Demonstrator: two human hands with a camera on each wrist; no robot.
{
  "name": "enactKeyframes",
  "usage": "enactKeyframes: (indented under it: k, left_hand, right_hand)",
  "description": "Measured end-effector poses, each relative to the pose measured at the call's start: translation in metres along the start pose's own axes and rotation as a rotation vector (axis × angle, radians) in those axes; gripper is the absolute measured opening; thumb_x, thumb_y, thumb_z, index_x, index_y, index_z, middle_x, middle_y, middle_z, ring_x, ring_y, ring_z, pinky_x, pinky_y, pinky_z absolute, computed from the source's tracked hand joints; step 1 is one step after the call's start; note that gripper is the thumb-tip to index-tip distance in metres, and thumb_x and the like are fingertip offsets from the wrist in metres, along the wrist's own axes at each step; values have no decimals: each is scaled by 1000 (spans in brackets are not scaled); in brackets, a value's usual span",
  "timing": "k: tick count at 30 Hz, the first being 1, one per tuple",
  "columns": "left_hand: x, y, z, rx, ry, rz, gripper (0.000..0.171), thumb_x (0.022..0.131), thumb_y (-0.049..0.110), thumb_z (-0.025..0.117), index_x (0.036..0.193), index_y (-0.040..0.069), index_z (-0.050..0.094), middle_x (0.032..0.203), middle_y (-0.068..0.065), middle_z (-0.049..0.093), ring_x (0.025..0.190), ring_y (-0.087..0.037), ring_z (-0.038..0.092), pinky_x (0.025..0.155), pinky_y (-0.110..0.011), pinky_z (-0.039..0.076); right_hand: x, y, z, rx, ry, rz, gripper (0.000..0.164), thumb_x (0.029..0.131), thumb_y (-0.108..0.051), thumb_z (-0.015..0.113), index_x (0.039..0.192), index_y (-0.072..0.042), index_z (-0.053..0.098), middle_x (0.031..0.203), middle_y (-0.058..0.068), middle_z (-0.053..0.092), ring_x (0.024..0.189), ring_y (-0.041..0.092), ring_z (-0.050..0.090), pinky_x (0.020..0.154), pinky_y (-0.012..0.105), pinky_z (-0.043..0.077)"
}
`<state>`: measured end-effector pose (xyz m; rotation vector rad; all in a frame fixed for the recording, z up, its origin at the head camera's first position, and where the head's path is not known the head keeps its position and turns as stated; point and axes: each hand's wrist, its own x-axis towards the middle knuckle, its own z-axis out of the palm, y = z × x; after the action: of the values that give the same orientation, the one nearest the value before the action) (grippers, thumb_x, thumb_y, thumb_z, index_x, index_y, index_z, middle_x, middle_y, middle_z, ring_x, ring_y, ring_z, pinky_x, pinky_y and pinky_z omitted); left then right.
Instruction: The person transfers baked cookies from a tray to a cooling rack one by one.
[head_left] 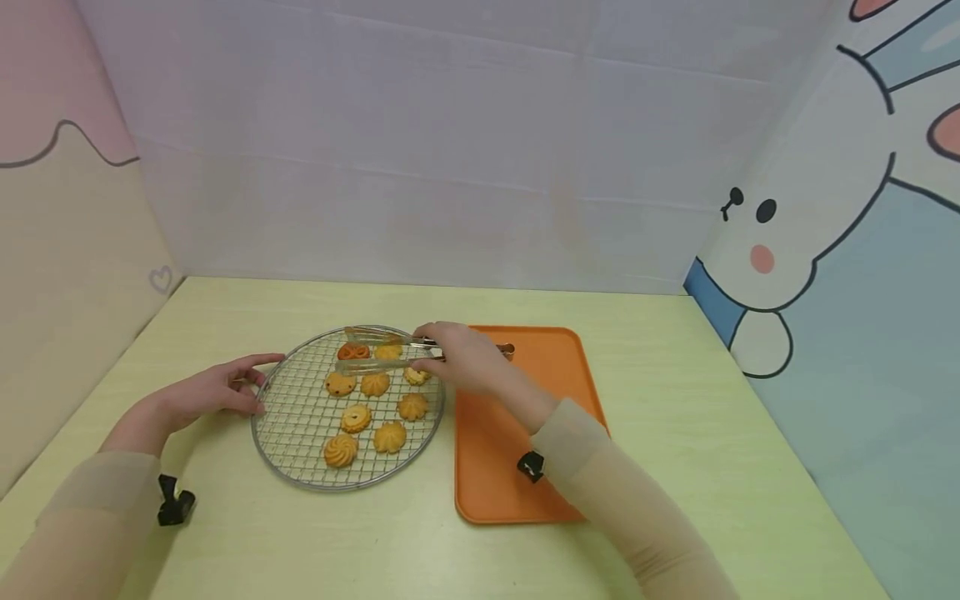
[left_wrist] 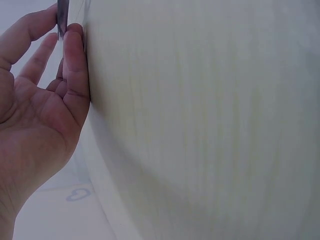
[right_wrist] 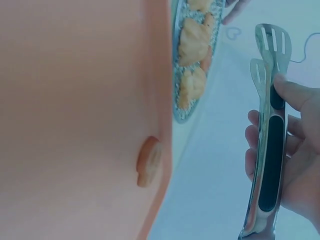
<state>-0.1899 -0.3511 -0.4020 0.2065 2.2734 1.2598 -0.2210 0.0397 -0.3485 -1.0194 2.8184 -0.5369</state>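
Note:
A round wire cooling rack [head_left: 296, 417] bears several cookies of differing shapes, among them a swirled cookie [head_left: 341, 451] and a pretzel-shaped cookie [head_left: 353, 352]. My left hand [head_left: 206, 390] holds the rack's left rim; in the left wrist view the thumb and fingers of this hand [left_wrist: 45, 95] are at the metal edge. My right hand [head_left: 468, 358] grips metal tongs [right_wrist: 272, 160] with dark handle inserts. The tongs' arms are spread above the rack's far side, over the pretzel-shaped cookie, and no cookie is between them in the right wrist view.
An orange rectangular tray [head_left: 487, 467] lies right of the rack, partly under my right forearm. One cookie [right_wrist: 149, 162] sits on it near the edge, hidden in the head view. Walls with cartoon drawings [head_left: 825, 208] enclose the pale wooden table [head_left: 675, 417].

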Motion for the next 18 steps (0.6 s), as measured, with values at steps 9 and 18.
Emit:
enactKeyframes:
  k: [9, 18]
  left_hand:
    - [0, -2, 0, 14, 7, 0, 82, 80, 13, 72, 148, 7, 25, 119, -21, 38, 92, -16, 48, 78, -25, 48]
    - [1, -1, 0, 17, 9, 5, 81, 80, 14, 72, 147, 6, 27, 118, -20, 38, 91, -15, 48, 78, -25, 47]
  right_hand:
    - [-20, 10, -25, 21, 75, -48, 46, 91, -39, 60, 131, -17, 54, 124, -2, 59, 91, 11, 59, 77, 29, 48]
    - [-45, 26, -37, -20, 148, -86, 44, 91, -35, 61, 129, -14, 55, 121, 2, 60, 90, 13, 60, 76, 30, 49]
